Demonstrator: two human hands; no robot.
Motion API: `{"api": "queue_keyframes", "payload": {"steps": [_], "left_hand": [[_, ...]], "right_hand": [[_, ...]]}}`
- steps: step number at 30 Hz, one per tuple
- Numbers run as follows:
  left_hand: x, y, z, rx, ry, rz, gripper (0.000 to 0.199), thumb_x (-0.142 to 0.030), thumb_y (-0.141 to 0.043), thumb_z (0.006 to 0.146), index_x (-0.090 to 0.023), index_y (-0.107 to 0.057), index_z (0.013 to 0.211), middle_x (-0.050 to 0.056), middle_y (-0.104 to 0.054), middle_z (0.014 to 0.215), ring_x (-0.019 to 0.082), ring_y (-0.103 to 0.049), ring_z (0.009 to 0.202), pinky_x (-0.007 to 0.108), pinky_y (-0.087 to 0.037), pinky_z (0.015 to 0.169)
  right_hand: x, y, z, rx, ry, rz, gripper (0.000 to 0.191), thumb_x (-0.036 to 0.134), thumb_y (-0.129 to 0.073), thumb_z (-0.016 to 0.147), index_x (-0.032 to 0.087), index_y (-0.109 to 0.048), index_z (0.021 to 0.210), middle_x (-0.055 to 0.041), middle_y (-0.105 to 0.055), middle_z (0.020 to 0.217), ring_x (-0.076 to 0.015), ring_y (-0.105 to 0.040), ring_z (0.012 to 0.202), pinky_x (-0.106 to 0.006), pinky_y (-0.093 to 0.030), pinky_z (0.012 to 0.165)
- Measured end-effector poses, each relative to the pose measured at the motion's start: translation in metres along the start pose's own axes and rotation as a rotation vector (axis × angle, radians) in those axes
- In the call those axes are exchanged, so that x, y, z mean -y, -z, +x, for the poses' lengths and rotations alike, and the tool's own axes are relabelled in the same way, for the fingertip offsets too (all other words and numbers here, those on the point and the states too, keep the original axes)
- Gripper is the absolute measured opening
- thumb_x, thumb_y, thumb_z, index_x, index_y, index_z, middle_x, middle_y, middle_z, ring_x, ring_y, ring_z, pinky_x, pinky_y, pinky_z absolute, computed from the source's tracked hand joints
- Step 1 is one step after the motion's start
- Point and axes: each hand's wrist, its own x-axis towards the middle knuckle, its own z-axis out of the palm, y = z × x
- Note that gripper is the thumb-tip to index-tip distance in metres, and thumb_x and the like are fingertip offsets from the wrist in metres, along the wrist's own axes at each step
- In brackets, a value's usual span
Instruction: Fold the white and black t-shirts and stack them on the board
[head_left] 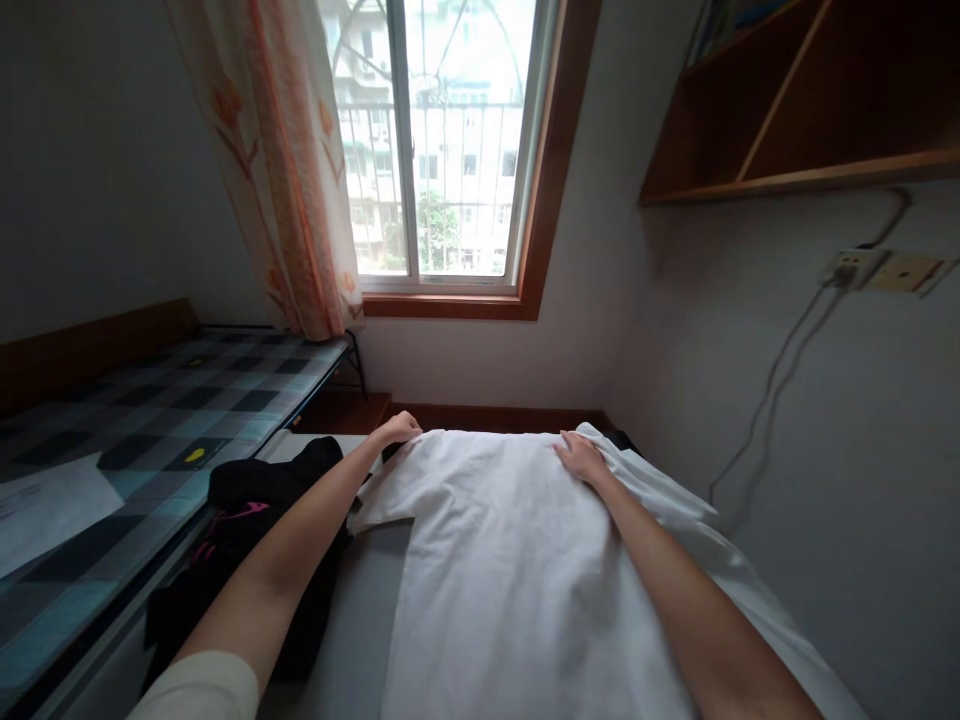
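A white T-shirt (502, 560) lies spread over a pale surface in front of me, its short left sleeve out to the side. My left hand (401, 428) is closed on the shirt's far left shoulder, with the fingertips partly hidden. At the far right shoulder, my right hand (581, 457) grips the same shirt, thumb and fingers on the cloth. To the right of that hand the fabric is rumpled and hangs off toward the wall. Beneath my left forearm is a black garment (311, 468) with pink marks, lying in a heap.
At left stands a bed with a checked mattress (247, 385) and a sheet of paper (56, 508) on it. A flowered curtain (300, 180) hangs beside the window (465, 180). A wooden shelf (795, 175) juts out upper right, above a wall socket (855, 268) with a dangling cord.
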Motion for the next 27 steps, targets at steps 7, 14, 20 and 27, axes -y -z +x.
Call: {"api": "queue_keyframes", "payload": {"steps": [7,14,20,27], "left_hand": [[0.011,0.008,-0.015,-0.02,0.089,0.126,0.016,-0.032,-0.07,0.065,-0.017,-0.071,0.072,0.006,-0.073,0.079,0.02,-0.066,0.079,0.023,-0.045,0.062],[-0.002,-0.004,-0.023,-0.059,0.132,0.292,0.023,-0.038,-0.07,0.068,-0.018,-0.069,0.079,0.012,-0.072,0.095,0.027,-0.067,0.091,0.029,-0.048,0.073],[-0.004,-0.012,-0.024,-0.069,0.153,0.343,0.016,-0.031,-0.061,0.078,-0.021,-0.066,0.089,0.01,-0.071,0.103,0.027,-0.066,0.097,0.031,-0.048,0.078],[0.005,-0.001,-0.023,-0.072,0.168,0.285,0.019,-0.034,-0.058,0.082,-0.02,-0.063,0.095,0.009,-0.069,0.107,0.024,-0.065,0.096,0.028,-0.048,0.076]], "right_hand": [[-0.02,-0.001,-0.015,-0.034,0.052,-0.052,0.049,0.034,-0.041,0.093,0.012,-0.053,0.136,-0.0148,-0.045,0.148,-0.0254,-0.038,0.139,-0.036,-0.028,0.114],[-0.013,-0.01,-0.026,-0.094,0.028,-0.104,0.049,0.034,-0.037,0.095,0.014,-0.053,0.137,-0.0131,-0.044,0.149,-0.0259,-0.037,0.138,-0.037,-0.03,0.113],[-0.01,-0.007,-0.028,-0.099,0.022,-0.114,0.05,0.034,-0.036,0.096,0.012,-0.052,0.138,-0.0138,-0.042,0.15,-0.0258,-0.037,0.138,-0.038,-0.03,0.112],[-0.008,-0.006,-0.03,-0.112,0.018,-0.119,0.05,0.034,-0.036,0.095,0.013,-0.054,0.137,-0.013,-0.044,0.149,-0.0251,-0.038,0.137,-0.036,-0.03,0.112]]}}
